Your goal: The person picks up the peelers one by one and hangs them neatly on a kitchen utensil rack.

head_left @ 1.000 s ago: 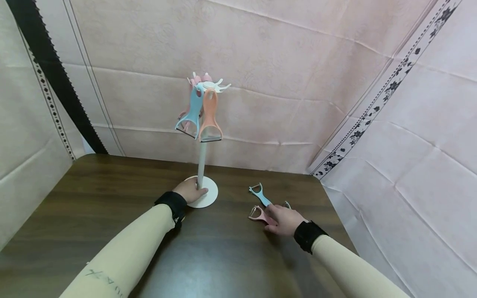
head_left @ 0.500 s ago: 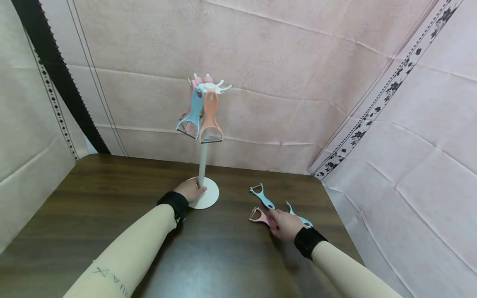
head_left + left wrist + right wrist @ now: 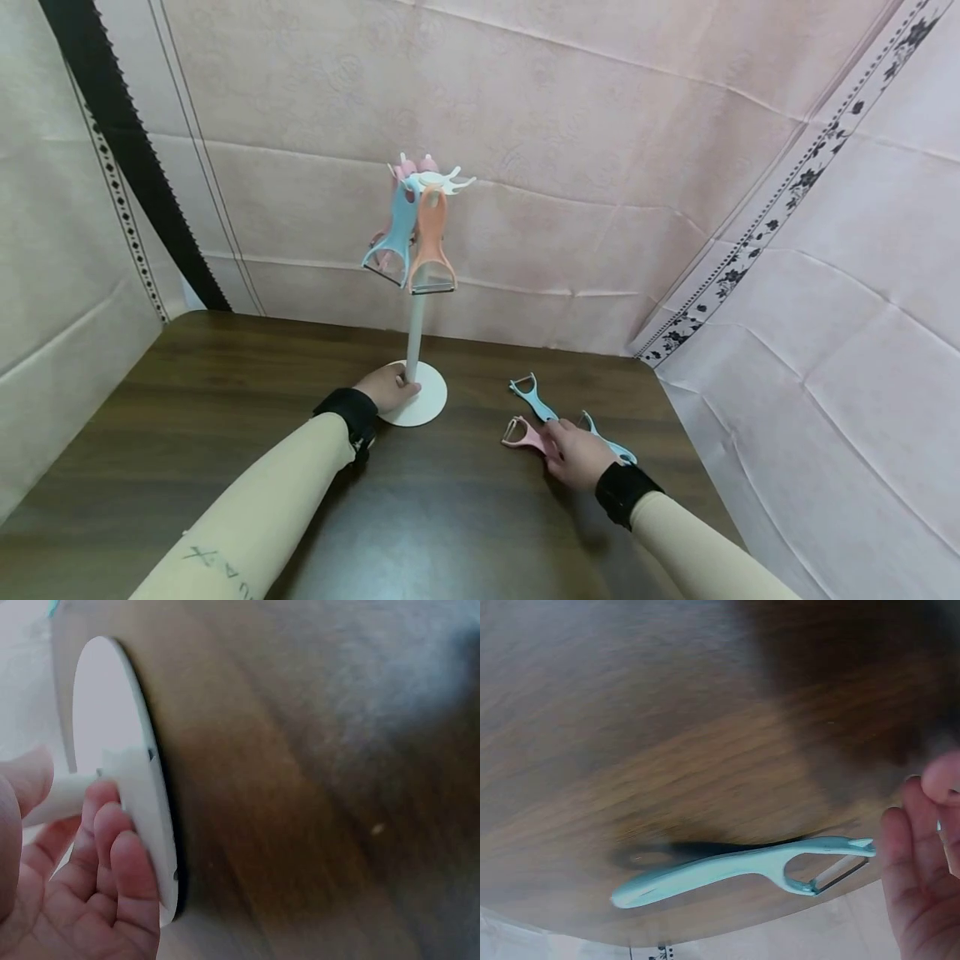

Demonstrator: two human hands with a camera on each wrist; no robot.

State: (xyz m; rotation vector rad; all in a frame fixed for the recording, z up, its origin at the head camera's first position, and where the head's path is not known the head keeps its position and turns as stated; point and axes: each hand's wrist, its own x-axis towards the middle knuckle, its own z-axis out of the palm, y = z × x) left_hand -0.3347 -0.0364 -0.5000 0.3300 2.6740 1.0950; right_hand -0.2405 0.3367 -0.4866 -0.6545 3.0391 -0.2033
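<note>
A white stand [image 3: 415,325] rises from a round base [image 3: 431,400]. My left hand [image 3: 386,390] holds its pole just above the base; in the left wrist view the thumb and curled fingers [image 3: 135,870] surround the pole. From the stand's top hooks hang a blue peeler [image 3: 401,225], an orange peeler [image 3: 432,229] and pink ones partly hidden behind. At right, my right hand [image 3: 579,454] pinches the handle of a pink peeler [image 3: 521,435], its head pointing left. One light blue peeler [image 3: 534,397] lies beyond the fingers, another blue peeler [image 3: 611,442] beside the hand's far side.
The brown wooden table [image 3: 300,500] carries everything. Pale cloth [image 3: 525,167] hangs behind it, and more cloth with a floral border [image 3: 750,250] closes off the right side. Bare white hooks [image 3: 461,182] stick out at the stand's right.
My right hand has drawn back slightly toward me, uncovering the right-hand blue peeler and more of the other one. My left hand stays at the pole. The head view has shifted a little.
</note>
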